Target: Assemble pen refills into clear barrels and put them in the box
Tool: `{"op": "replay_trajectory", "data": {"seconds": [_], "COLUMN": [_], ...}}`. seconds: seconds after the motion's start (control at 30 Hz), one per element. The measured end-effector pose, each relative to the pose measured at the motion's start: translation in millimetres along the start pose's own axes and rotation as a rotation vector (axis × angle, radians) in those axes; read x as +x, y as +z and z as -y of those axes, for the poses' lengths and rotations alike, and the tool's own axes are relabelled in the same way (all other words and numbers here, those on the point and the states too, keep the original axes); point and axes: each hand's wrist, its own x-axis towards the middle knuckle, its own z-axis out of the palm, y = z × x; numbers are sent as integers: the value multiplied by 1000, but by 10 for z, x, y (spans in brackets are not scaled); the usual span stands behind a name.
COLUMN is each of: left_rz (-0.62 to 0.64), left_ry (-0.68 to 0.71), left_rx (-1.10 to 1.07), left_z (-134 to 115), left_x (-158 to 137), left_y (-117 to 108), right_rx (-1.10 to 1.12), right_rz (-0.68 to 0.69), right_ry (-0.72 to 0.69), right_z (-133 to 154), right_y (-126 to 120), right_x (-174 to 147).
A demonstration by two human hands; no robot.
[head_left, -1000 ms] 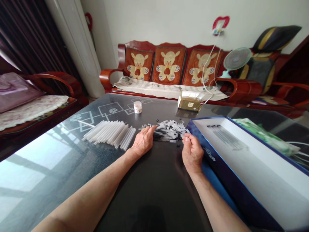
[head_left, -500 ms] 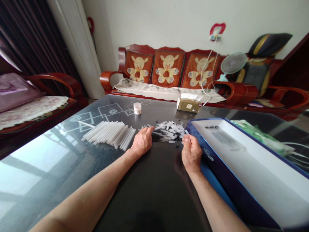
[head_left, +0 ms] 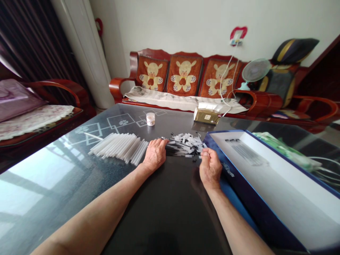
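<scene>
My left hand [head_left: 155, 154] is closed at the near left edge of a pile of small white and black pieces [head_left: 187, 142]. From its fingertips a thin dark rod [head_left: 182, 143], like a pen refill, reaches right across the pile. To the right of the pile, my right hand [head_left: 211, 167] is closed in a pinch, palm side turned inward; what its fingertips hold is too small to make out. More thin black rods [head_left: 174, 150] lie just beside my left fingers. A row of translucent white tubes [head_left: 119, 147] rests on the table left of my left hand.
A long blue box [head_left: 247, 198] with a white inside stands at the right, holding several black-capped clear pens [head_left: 245, 152]. Behind it lies a green plastic packet [head_left: 287, 148]. A small white cup [head_left: 150, 119] and a tissue pack [head_left: 206, 115] stand farther back on the dark table [head_left: 170, 205].
My left hand has shifted very slightly left, with the thin rod showing more clearly over the pile. My right hand keeps its pinch in nearly the same place.
</scene>
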Motion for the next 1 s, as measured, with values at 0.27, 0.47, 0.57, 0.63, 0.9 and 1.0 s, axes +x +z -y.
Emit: {"op": "replay_trajectory", "data": {"seconds": [0.27, 0.47, 0.57, 0.63, 0.9, 1.0], "left_rz": [67, 126, 137, 166, 140, 114], "left_ry": [110, 235, 239, 225, 217, 216], "left_rx": [8, 18, 22, 33, 69, 45], "left_z": [-28, -230, -326, -374, -485, -448], "left_x": [25, -23, -75, -92, -2, 25], "left_y": [-61, -147, -120, -88, 30, 77], "right_rx": [14, 214, 421, 497, 244, 53], "right_rz": [67, 262, 281, 267, 170, 175], "right_ry": [-6, 81, 344, 486, 132, -100], "right_z": [-31, 43, 157, 222, 255, 176], "right_y": [7, 116, 225, 288, 268, 14], "right_x": [-1, -87, -129, -154, -182, 80]}}
